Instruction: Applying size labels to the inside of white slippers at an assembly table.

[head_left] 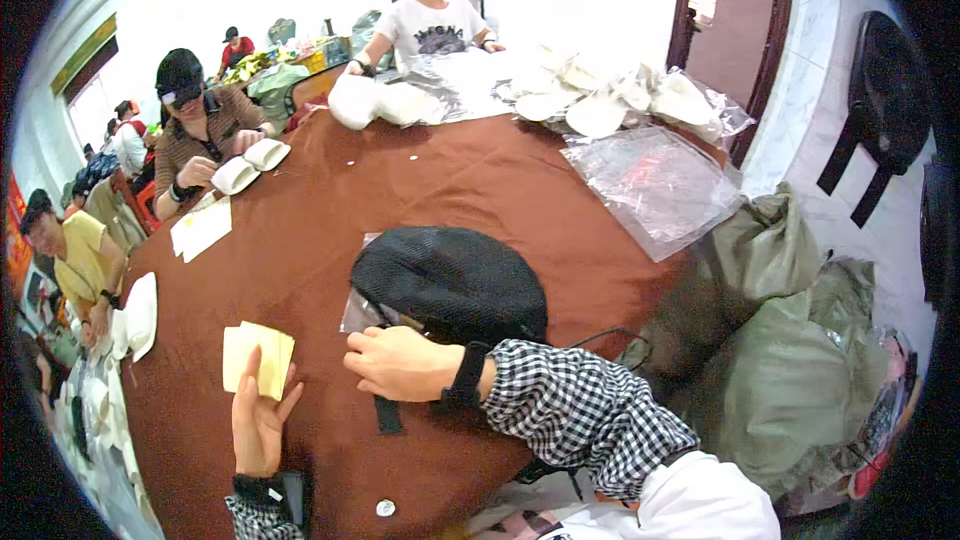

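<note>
My left hand (pixel 262 420) is open, its fingers apart, with the index finger lying over a small stack of pale yellow paper slips (pixel 240 350) on the brown-covered table (pixel 330 200). To its right my right hand (pixel 400 365) is closed, fingers curled together; what they pinch, if anything, is hidden. Just beyond that hand sits a rounded black mesh item (pixel 450 275), perhaps a cap or bag. A piece of clear plastic (pixel 358 312) shows at its left side. Below the right hand a short black strap (pixel 388 416) lies on the cloth.
White slippers (pixel 262 154) are near a person (pixel 190 130) at the far left. Another person (pixel 430 25) stands across the table by piled white pieces (pixel 600 110). Clear plastic bags (pixel 655 180) lie far right; large grey-green sacks (pixel 790 360) flank the table. A small round white object (pixel 385 508) lies nearby.
</note>
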Available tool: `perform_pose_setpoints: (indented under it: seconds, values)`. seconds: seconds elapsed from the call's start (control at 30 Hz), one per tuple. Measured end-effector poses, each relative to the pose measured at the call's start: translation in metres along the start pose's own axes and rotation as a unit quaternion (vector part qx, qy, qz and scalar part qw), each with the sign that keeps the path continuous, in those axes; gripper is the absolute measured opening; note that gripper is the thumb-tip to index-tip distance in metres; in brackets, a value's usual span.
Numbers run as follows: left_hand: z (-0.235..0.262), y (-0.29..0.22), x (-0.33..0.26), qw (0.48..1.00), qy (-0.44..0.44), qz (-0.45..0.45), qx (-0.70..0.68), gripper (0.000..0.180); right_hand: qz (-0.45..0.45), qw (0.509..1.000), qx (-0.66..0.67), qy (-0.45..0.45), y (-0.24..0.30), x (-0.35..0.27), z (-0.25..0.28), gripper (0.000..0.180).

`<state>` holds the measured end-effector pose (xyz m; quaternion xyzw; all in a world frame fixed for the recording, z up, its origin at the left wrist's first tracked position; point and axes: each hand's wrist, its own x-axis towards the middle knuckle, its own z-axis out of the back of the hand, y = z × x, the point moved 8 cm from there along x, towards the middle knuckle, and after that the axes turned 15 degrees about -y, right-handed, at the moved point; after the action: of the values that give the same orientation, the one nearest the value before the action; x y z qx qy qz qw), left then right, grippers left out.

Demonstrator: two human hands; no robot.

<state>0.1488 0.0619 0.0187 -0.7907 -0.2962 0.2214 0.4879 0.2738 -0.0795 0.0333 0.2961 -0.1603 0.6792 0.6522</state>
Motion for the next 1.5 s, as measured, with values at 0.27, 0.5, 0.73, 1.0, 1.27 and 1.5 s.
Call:
perform_pose_setpoints:
  seconds: [0.27,0.5,0.73,1.0,1.27,1.5]
  values:
    - [0.019,0.015,0.01,0.992,-0.037,-0.03,0.118,0.05,-0.043,0.985,0.134,0.097,0.023,0.011,0.057,0.023]
    - [0.014,0.014,0.014,0.995,-0.038,-0.008,0.087,0.053,-0.101,0.989,-0.093,-0.057,-0.079,0.046,0.165,0.023]
    - [0.021,0.015,0.012,0.996,-0.052,-0.005,0.076,0.051,-0.215,0.964,-0.152,0.041,-0.255,0.011,0.161,0.027]
    - [0.015,0.015,0.011,0.995,-0.068,0.008,0.073,0.052,-0.265,0.962,-0.07,0.012,-0.367,0.094,0.106,0.035]
    - [0.013,0.014,0.011,0.994,-0.053,0.02,0.098,0.052,-0.269,0.957,-0.077,-0.081,-0.432,0.13,0.019,0.058]
    - [0.014,0.014,0.008,0.994,-0.034,0.048,0.093,0.05,-0.381,0.923,-0.033,-0.053,-0.454,0.135,-0.026,0.096]
